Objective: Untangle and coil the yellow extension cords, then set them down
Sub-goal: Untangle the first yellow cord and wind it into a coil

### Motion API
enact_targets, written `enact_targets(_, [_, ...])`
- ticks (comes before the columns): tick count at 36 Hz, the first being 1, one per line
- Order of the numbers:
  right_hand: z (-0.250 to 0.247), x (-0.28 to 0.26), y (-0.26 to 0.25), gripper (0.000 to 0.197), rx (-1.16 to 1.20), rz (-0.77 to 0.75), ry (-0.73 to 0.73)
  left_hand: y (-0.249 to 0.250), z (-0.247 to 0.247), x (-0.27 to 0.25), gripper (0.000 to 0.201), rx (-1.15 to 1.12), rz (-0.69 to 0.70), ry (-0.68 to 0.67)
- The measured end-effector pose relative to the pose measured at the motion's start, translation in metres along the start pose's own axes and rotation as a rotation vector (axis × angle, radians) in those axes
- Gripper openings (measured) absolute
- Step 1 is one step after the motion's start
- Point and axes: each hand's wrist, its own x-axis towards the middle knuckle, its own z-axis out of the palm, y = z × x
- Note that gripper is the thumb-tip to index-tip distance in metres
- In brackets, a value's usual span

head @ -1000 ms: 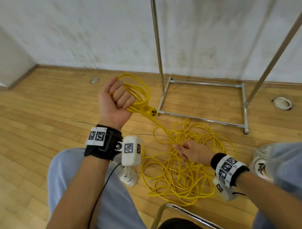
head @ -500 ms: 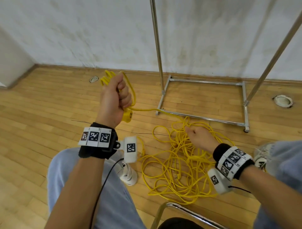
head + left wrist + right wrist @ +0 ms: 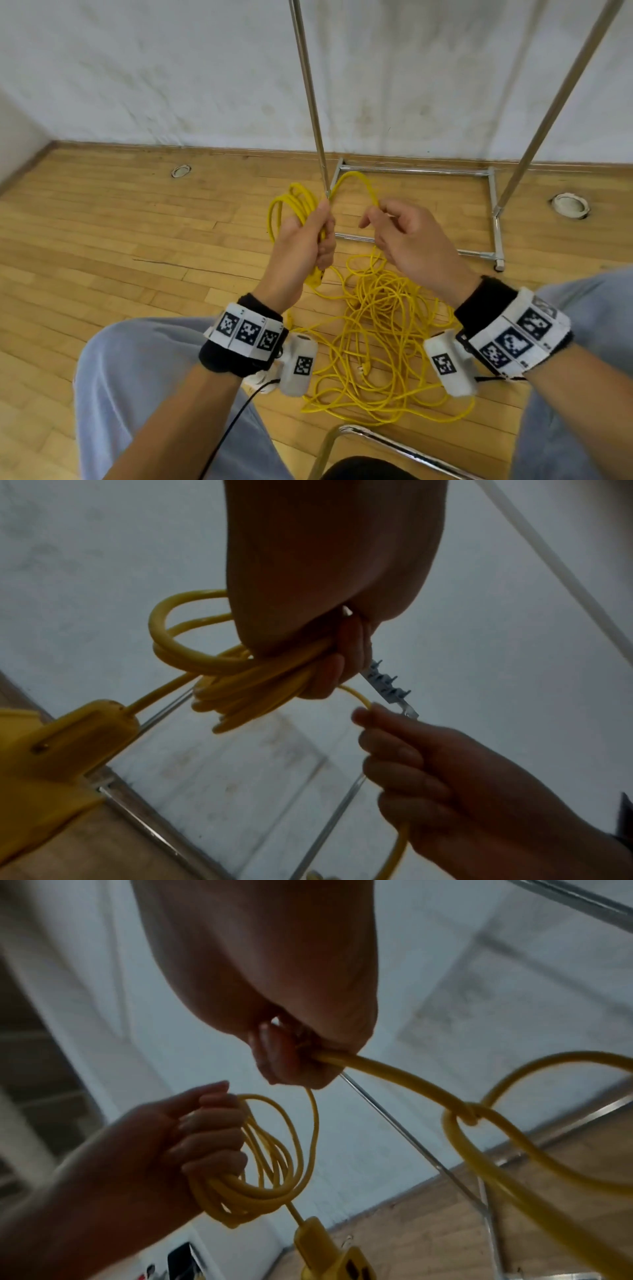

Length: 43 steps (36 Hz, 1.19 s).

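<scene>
My left hand was curled round a small bundle of finished loops of the yellow extension cord, gripping them together where they crossed the palm, with the socket block dangling just below on a short tail. My right hand pinched a single strand of the same cord between thumb and fingers, and a raised arc of cord bridged the gap between the two hands. Below them, most of the cord lay as a loose tangled heap on the wooden floor, between my knees and in front of the metal rack base. In the right wrist view I could see a crossing, possibly a knot, in the strand trailing from my right hand; I could not tell whether it was tight. I judged the cord to be light and flexible but springy enough to hold its curl, with a smooth jacket that would slide through a loose pinch. The best hold seemed to be a short way along the free strand, feeding each new loop into the left palm, while the block's weight might swing the bundle.
</scene>
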Motion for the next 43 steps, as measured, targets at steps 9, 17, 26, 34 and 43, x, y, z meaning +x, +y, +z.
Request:
enact_targets(9, [0.022,-0.022,-0.006,0.043,-0.322,-0.144,-0.085,-0.021,0.027,-0.01,0.046,0.037,0.036,0.069])
enact_targets(17, [0.032,-0.035,0.0,0.048,-0.612,-0.301,-0.017,-0.025,0.029,-0.011,0.048,-0.061,0.056,0.141])
enact_targets(26, [0.055,-0.051,0.007,0.046,-0.366,-0.342,0.136,-0.018,0.02,-0.003,0.04,-0.449,-0.14,0.11])
enact_targets(34, [0.059,-0.047,0.025,0.009,-0.249,-0.179,-0.006,-0.009,0.005,0.007,0.022,-0.604,-0.098,0.106])
enact_targets(43, [0.048,-0.028,0.062,0.025,-0.257,-0.243,-0.187,0.006,-0.022,0.014,0.023,-0.64,-0.069,0.017])
